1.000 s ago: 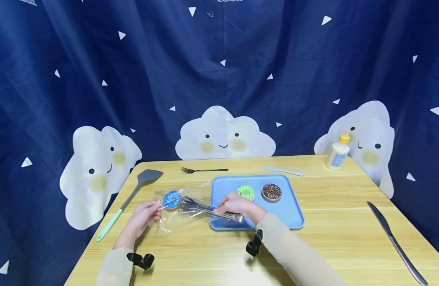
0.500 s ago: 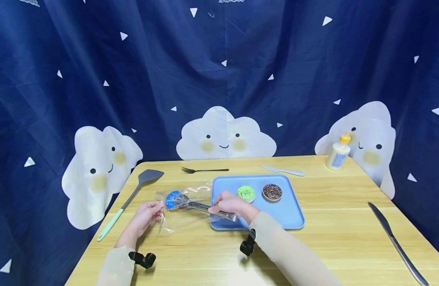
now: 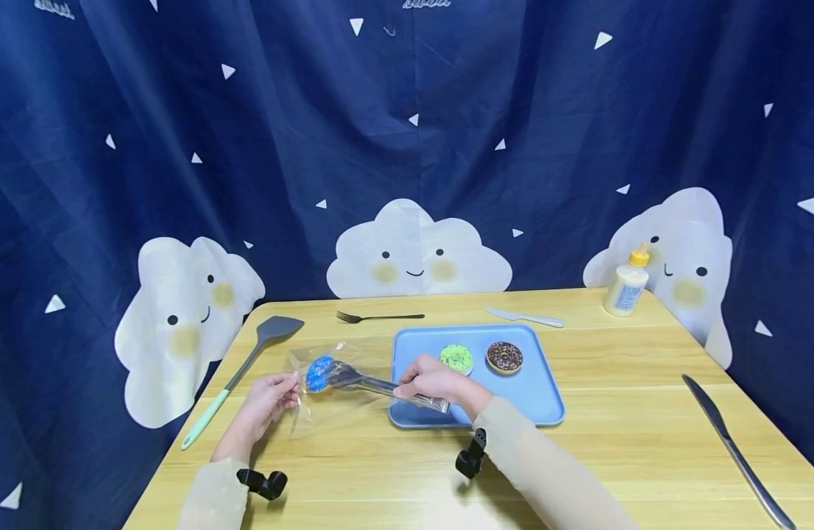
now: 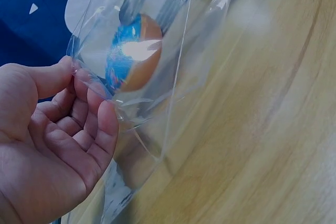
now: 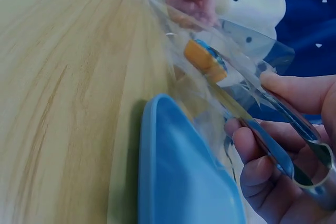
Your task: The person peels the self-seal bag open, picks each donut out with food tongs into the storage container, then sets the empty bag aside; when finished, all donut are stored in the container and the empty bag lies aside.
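A blue-iced toy donut (image 3: 319, 373) lies tilted inside a clear plastic bag (image 4: 173, 77). My left hand (image 3: 269, 403) pinches the bag's edge between thumb and fingers, close beside the donut. My right hand (image 3: 436, 381) grips metal tongs (image 3: 380, 386), thumb on one arm and fingers on the other. Reaching into the bag, the tong heads are right at the donut's near side; the right wrist view shows the tong arms spread apart. The blue tray (image 5: 184, 182) lies under my right hand, bearing a green-iced donut (image 3: 456, 357) and a chocolate donut (image 3: 504, 357).
A spatula (image 3: 231, 379) lies along the table's left side. At the back are a dark fork (image 3: 380, 316) and a pale knife (image 3: 525, 317). A glue bottle (image 3: 625, 285) with a yellow cap stands back right, and a long metal knife (image 3: 731, 442) lies far right.
My right hand and the tongs went left, deeper into the bag, then came back slightly right. The donut has shifted and tilted a little. My left hand keeps its hold on the bag.
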`<act>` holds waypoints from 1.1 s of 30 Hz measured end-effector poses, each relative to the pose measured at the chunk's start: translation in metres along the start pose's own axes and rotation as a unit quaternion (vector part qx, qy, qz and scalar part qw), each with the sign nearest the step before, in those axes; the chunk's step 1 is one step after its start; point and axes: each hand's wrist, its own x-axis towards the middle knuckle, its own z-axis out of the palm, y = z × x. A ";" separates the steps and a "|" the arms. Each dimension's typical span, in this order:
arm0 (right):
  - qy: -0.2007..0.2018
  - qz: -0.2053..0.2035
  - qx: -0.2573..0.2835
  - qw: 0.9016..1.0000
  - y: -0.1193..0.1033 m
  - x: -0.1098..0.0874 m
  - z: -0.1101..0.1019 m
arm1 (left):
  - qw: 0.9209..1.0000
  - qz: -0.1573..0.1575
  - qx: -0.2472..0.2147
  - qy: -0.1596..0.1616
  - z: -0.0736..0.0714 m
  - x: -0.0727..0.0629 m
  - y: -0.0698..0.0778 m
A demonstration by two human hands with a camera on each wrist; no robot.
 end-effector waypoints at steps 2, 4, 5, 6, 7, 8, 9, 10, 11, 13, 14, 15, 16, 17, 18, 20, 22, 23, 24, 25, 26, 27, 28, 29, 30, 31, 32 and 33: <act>-0.004 -0.008 -0.003 1.000 -0.001 -0.004 -0.003 | 1.000 0.000 -0.003 -0.001 0.001 0.000 0.000; -0.005 -0.015 -0.010 1.000 -0.001 -0.008 -0.006 | 1.000 0.000 -0.002 0.000 0.001 0.000 0.000; -0.005 -0.019 -0.013 1.000 -0.001 -0.010 -0.008 | 1.000 -0.001 0.000 0.002 0.001 0.000 0.001; -0.004 -0.022 -0.013 1.000 0.000 -0.012 -0.010 | 1.000 0.000 0.004 0.002 0.001 -0.001 0.001; -0.004 -0.022 -0.010 1.000 0.000 -0.013 -0.011 | 1.000 0.000 0.006 0.006 0.001 -0.001 0.001; -0.002 -0.023 -0.011 1.000 0.001 -0.015 -0.013 | 1.000 -0.001 0.009 0.007 0.001 -0.001 0.001; 0.001 -0.024 -0.011 1.000 0.002 -0.016 -0.014 | 1.000 -0.001 0.011 0.009 0.001 -0.001 0.002; 0.003 -0.024 -0.009 1.000 0.003 -0.018 -0.016 | 1.000 -0.001 0.015 0.006 0.002 -0.001 0.002; 0.004 -0.023 -0.006 1.000 0.004 -0.020 -0.017 | 1.000 -0.001 0.018 0.006 0.002 -0.001 0.002; 0.005 -0.019 -0.001 1.000 0.006 -0.023 -0.018 | 1.000 -0.002 0.021 0.010 0.002 -0.001 0.003; 0.006 -0.019 -0.002 1.000 0.006 -0.025 -0.019 | 1.000 -0.002 0.026 0.009 0.002 -0.001 0.003; 0.006 -0.017 0.001 1.000 0.007 -0.027 -0.019 | 1.000 -0.002 0.030 0.008 0.002 -0.001 0.004; 0.006 -0.015 0.003 1.000 0.008 -0.028 -0.019 | 0.999 0.000 0.037 0.008 0.002 -0.001 0.004; 0.007 -0.014 0.004 1.000 0.008 -0.030 -0.019 | 0.999 0.001 0.040 0.013 0.003 -0.001 0.005; 0.008 -0.014 0.004 1.000 0.009 -0.031 -0.020 | 0.999 0.002 0.044 0.018 0.003 -0.001 0.005; 0.008 -0.019 0.002 1.000 0.010 -0.034 -0.020 | 0.998 0.005 0.056 0.023 0.004 -0.001 0.006; 0.007 -0.024 0.002 1.000 0.011 -0.035 -0.022 | 0.998 0.007 0.065 0.028 0.004 0.000 0.007; 0.006 -0.028 0.002 1.000 0.012 -0.036 -0.023 | 0.997 0.008 0.068 0.030 0.004 0.000 0.007; 0.005 -0.031 0.002 1.000 0.013 -0.037 -0.024 | 0.997 0.010 0.074 0.031 0.005 0.000 0.008; 0.004 -0.034 0.003 0.999 0.013 -0.038 -0.025 | 0.996 0.013 0.079 0.029 0.004 0.000 0.007; 0.001 -0.039 0.002 0.999 0.014 -0.040 -0.026 | 0.996 0.014 0.084 0.031 0.004 0.000 0.007; 0.001 -0.040 0.002 0.999 0.014 -0.041 -0.026 | 0.995 0.016 0.090 0.030 0.004 0.000 0.007; 0.002 -0.041 0.002 0.999 0.015 -0.042 -0.027 | 0.995 0.017 0.096 0.033 0.004 0.000 0.007; 0.002 -0.041 0.002 0.999 0.015 -0.043 -0.027 | 0.994 0.019 0.102 0.033 0.003 0.000 0.008; 0.002 -0.042 0.001 0.999 0.016 -0.045 -0.028 | 0.993 0.019 0.109 0.036 0.003 0.000 0.008; 0.002 -0.042 0.000 0.999 0.016 -0.046 -0.028 | 0.992 0.019 0.115 0.039 0.002 0.000 0.008; 0.004 -0.042 -0.003 0.999 0.016 -0.048 -0.028 | 0.992 0.018 0.120 0.043 0.002 0.000 0.008; 0.007 -0.040 -0.004 0.999 0.017 -0.050 -0.029 | 0.991 0.017 0.123 0.044 0.002 0.000 0.009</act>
